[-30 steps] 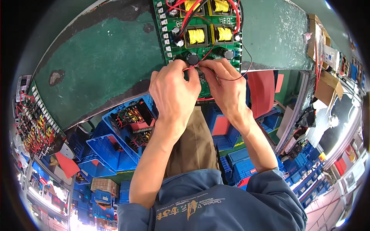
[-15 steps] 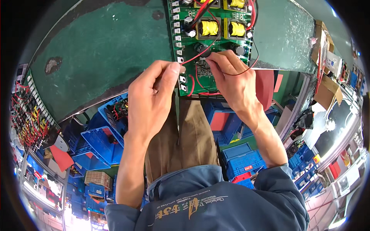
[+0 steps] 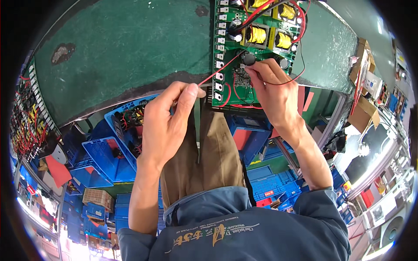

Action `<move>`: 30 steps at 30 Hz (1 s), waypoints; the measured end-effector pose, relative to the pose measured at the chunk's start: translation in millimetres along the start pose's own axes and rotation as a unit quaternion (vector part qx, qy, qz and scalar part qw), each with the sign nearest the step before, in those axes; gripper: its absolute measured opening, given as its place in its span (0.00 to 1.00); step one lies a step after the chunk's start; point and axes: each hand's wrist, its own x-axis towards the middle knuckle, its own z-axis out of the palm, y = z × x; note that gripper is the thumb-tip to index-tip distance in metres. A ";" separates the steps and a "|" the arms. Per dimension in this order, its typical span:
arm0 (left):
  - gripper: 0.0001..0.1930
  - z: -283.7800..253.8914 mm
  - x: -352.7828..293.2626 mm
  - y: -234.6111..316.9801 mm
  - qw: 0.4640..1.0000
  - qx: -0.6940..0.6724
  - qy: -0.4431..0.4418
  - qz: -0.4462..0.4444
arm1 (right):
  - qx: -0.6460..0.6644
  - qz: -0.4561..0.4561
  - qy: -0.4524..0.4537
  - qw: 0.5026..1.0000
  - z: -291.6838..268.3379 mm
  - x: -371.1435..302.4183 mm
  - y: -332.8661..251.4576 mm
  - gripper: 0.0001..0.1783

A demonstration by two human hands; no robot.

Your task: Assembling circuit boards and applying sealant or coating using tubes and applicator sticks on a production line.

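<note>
A green circuit board [image 3: 249, 96] lies at the front edge of the green bench. My left hand [image 3: 167, 115] is closed, thumb against forefinger, on a thin red wire [image 3: 222, 68] that stretches up to the right over the board. My right hand [image 3: 278, 91] is over the board, its thumb and forefinger pinched beside a black round component [image 3: 249, 59] and a small white part. What those fingertips hold is too small to make out. A thin dark wire [image 3: 301, 58] curves across the right hand's fingers. Yellow-wound transformers [image 3: 257, 35] stand farther back on the board.
The worn green bench top [image 3: 130, 48] extends to the left. Below its edge are blue plastic crates [image 3: 106, 156], some holding wired parts. More wired boards [image 3: 32, 117] stand at far left. A cardboard box [image 3: 365, 108] is at the right, and a red panel sits below the board.
My left hand has moved away from the board's left edge, and the red wire between the hands is straighter. The board sits farther right in view; my right hand stays by the black component.
</note>
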 end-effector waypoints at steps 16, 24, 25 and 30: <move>0.14 18.5 -40.3 36.6 0.955 0.146 -0.164 0.200 | 0.162 0.174 0.013 0.971 -8.8 -22.5 -4.2 0.12; 0.13 30.6 -48.4 38.9 0.933 0.163 -0.207 0.244 | 0.197 -0.106 -0.056 0.973 -91.0 -42.7 -46.8 0.29; 0.12 29.8 -46.6 41.0 0.935 0.139 -0.212 0.248 | 0.220 -0.102 -0.119 0.963 -90.6 -36.4 -45.2 0.33; 0.12 22.8 -46.4 40.7 0.987 -0.017 -0.154 0.051 | 0.223 -0.180 -0.111 0.952 -77.1 -24.9 -20.2 0.21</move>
